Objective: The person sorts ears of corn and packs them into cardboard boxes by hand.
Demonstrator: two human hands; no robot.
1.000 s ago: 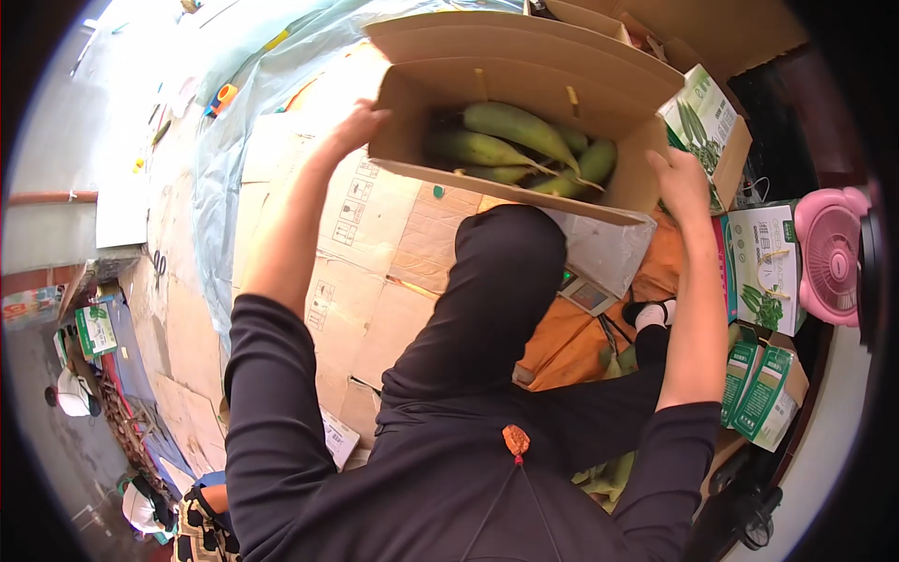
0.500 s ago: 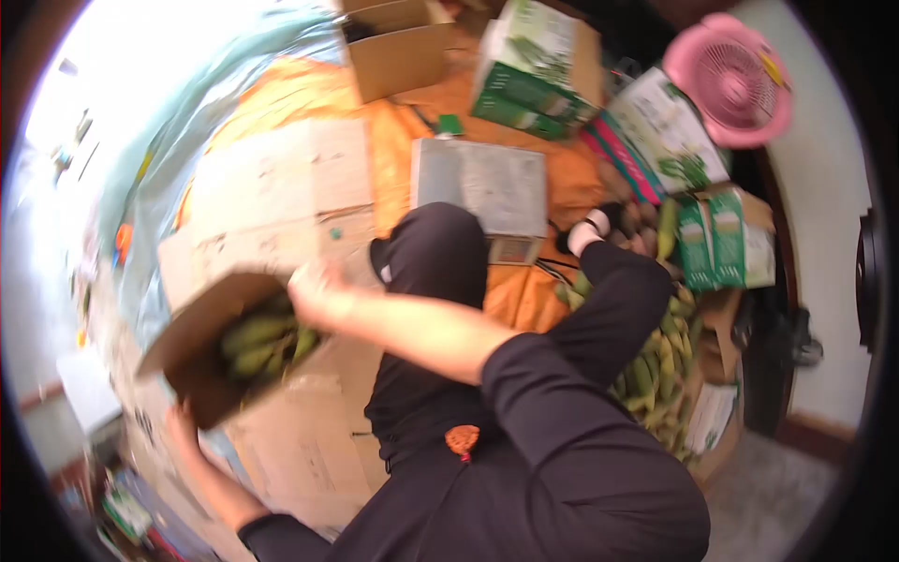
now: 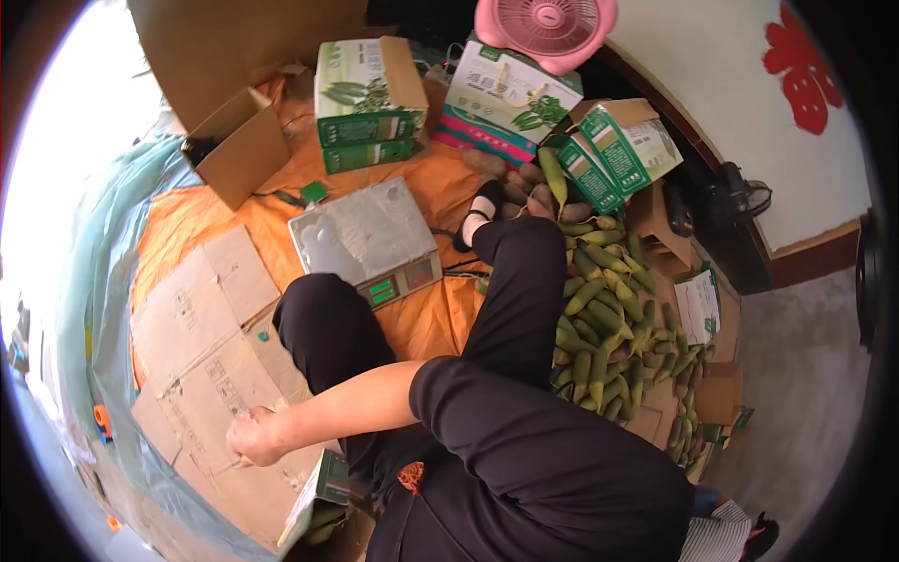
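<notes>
My right hand (image 3: 257,436) is closed in a fist above the flattened cardboard (image 3: 201,347) on the floor; whatever it may hold is hidden. My left hand is out of the picture. At the bottom edge, beside my lap, an open green and white carton (image 3: 330,480) tilts with green radishes (image 3: 325,521) inside. A large heap of green radishes (image 3: 599,323) lies to the right of my bent leg. In front of my knees stands a grey metal scale (image 3: 365,229) with a lit green display.
Printed cartons (image 3: 370,103) stand on the orange sheet (image 3: 281,178), near an open brown box (image 3: 243,155). A pink fan (image 3: 548,23) rests at the back. Reddish tubers (image 3: 524,192) lie by my foot. At the lower right, another person's striped clothing (image 3: 716,541) shows.
The carton of radishes, earlier between both my hands at the left, has come down beside my lap. My right hand is now off it, and my left hand has left view. The camera has turned right.
</notes>
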